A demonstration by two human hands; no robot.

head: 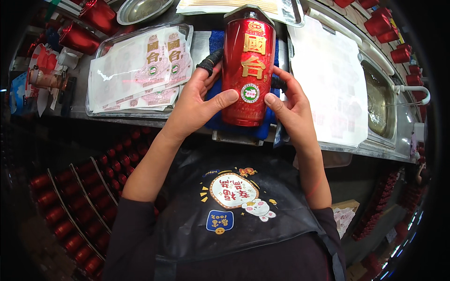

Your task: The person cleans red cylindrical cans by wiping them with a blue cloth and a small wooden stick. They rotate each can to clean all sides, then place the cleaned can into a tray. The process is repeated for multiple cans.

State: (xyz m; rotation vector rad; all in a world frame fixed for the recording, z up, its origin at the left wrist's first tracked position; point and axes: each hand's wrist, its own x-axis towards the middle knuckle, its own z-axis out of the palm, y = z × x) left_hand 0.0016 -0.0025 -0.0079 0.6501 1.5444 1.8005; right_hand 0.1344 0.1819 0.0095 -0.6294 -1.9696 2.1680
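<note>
A glossy red bottle (232, 66) with raised-looking gold characters and a round green-and-white emblem lies before me, its base towards me. Both my hands are on it. My left hand (202, 95) grips the left side, thumb laid across the front near the emblem. From the right, my right hand (293, 102) holds it with the thumb tip by the emblem's lower edge. A black wrap (210, 63) covers a finger of the left hand; dark material also shows by the right fingers. Beneath the bottle is a blue cloth (215, 121), partly hidden. A dark angular piece (242, 11) stands at the bottle's far end.
At left, a clear tray (188, 35) bears printed decal sheets (123, 73). White paper sheets (325, 80) lie at right, beside a metal sink (378, 102) with a tap (415, 89). A metal bowl (142, 10) sits behind. Racked red bottles (75, 207) stand low at left.
</note>
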